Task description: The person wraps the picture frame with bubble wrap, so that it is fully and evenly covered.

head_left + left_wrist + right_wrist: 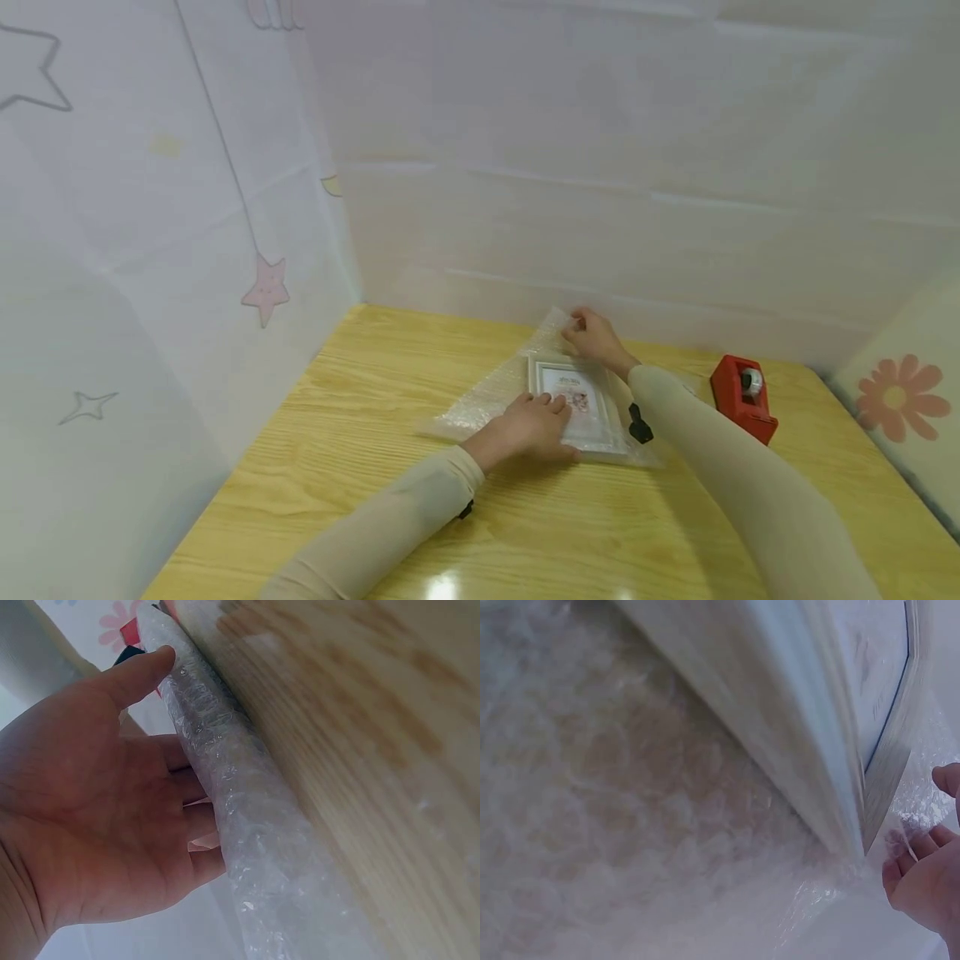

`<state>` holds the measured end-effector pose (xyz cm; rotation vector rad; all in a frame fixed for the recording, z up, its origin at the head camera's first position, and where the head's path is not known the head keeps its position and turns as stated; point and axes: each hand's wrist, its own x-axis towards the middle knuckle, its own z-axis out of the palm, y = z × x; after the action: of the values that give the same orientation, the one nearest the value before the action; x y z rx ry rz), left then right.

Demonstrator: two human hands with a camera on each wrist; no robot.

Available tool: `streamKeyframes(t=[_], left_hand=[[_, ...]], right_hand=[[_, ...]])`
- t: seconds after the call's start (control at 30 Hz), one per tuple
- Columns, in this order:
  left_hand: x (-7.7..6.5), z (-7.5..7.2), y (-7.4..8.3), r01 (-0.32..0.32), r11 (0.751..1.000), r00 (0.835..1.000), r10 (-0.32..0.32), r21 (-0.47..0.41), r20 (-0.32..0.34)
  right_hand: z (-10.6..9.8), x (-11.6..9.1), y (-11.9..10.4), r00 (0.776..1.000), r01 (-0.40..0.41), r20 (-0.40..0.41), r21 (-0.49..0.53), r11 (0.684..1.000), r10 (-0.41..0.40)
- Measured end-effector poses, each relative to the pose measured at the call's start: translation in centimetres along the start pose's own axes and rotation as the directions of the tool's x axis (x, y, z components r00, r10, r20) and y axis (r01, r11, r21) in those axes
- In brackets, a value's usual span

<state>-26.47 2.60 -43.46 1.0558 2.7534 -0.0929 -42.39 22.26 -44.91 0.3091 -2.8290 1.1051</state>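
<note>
A photo frame (596,423) with a pale border and a printed sheet lies on a sheet of bubble wrap (487,398) in the head view. Across the frame's near left part rests my left hand (534,423), fingers extended over it and thumb by the near edge. The left wrist view shows its palm (105,802) beside the wrap's edge. At the far side, my right hand (597,337) pinches the raised edge of the wrap. In the right wrist view, wrap lies between that hand's bent fingers (919,859) and the frame's corner stands close to the camera.
A red tape dispenser (726,388) with a roll of tape (752,382) stands on the wooden table (360,467), right of the right forearm. Light fabric walls (600,208) with printed stars and a flower border the table at the back and sides.
</note>
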Motion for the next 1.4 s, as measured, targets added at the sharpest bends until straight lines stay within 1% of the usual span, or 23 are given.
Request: streamKeyframes(t=[0.17, 0.3, 0.4, 0.53, 0.63, 0.7, 0.77, 0.87, 0.97, 1.07, 1.2, 1.33, 1.4], left_hand=[[-0.1, -0.1, 0.3, 0.002, 1.0, 1.0, -0.002, 0.008, 0.002], [0.0, 0.1, 0.2, -0.003, 1.0, 1.0, 0.004, 0.025, -0.005], [0.1, 0.1, 0.2, 0.0, 1.0, 1.0, 0.0, 0.024, -0.014], [0.1, 0.0, 0.0, 0.015, 1.0, 1.0, -0.015, 0.02, -0.013], [0.0, -0.1, -0.2, 0.023, 1.0, 1.0, -0.023, 0.017, -0.008], [0.0, -0.1, -0.3, 0.022, 1.0, 1.0, -0.022, 0.011, -0.004], [-0.1, 0.0, -0.5, 0.023, 1.0, 1.0, -0.023, 0.004, -0.001], [-0.2, 0.3, -1.0, 0.021, 1.0, 1.0, -0.021, -0.012, 0.005], [-0.4, 0.6, -1.6, 0.018, 0.999, 1.0, -0.018, -0.03, 0.008], [-0.5, 0.7, -2.2, 0.016, 0.999, 1.0, -0.015, -0.04, 0.014], [-0.8, 0.6, -2.7, 0.005, 0.999, 1.0, -0.004, -0.046, 0.015], [-1.3, 0.4, -2.9, -0.006, 0.999, 1.0, 0.007, -0.05, 0.021], [-1.5, 0.3, -3.0, -0.007, 0.999, 1.0, 0.008, -0.046, 0.021]], right_hand=[[-0.2, -0.4, -0.6, 0.999, 0.033, -0.03, 0.004, 0.999, -0.033], [-0.6, -0.9, -1.0, 0.997, 0.077, -0.029, 0.027, 0.997, -0.076], [-0.9, -1.3, -1.3, 0.994, 0.11, -0.01, 0.067, 0.992, -0.109], [-1.4, -2.0, -1.5, 0.988, 0.149, 0.018, 0.156, 0.976, -0.154], [-1.6, -2.6, -1.2, 0.984, 0.157, 0.054, 0.206, 0.966, -0.171], [-1.6, -3.0, -0.9, 0.98, 0.158, 0.084, 0.209, 0.965, -0.179], [-1.5, -3.4, -0.4, 0.976, 0.161, 0.114, 0.19, 0.969, -0.184], [-1.1, -3.9, 0.1, 0.96, 0.2, 0.17, 0.14, 0.97, -0.223], [-0.6, -4.4, 0.2, 0.933, 0.257, 0.231, 0.105, 0.961, -0.275], [0.0, -4.5, 0.0, 0.9, 0.332, 0.276, 0.069, 0.941, -0.338], [0.8, -4.5, -0.2, 0.859, 0.429, 0.307, 0.005, 0.903, -0.409], [1.5, -5.0, -0.5, 0.834, 0.491, 0.33, -0.077, 0.868, -0.443], [1.7, -5.3, -0.7, 0.828, 0.512, 0.328, -0.112, 0.852, -0.455]])
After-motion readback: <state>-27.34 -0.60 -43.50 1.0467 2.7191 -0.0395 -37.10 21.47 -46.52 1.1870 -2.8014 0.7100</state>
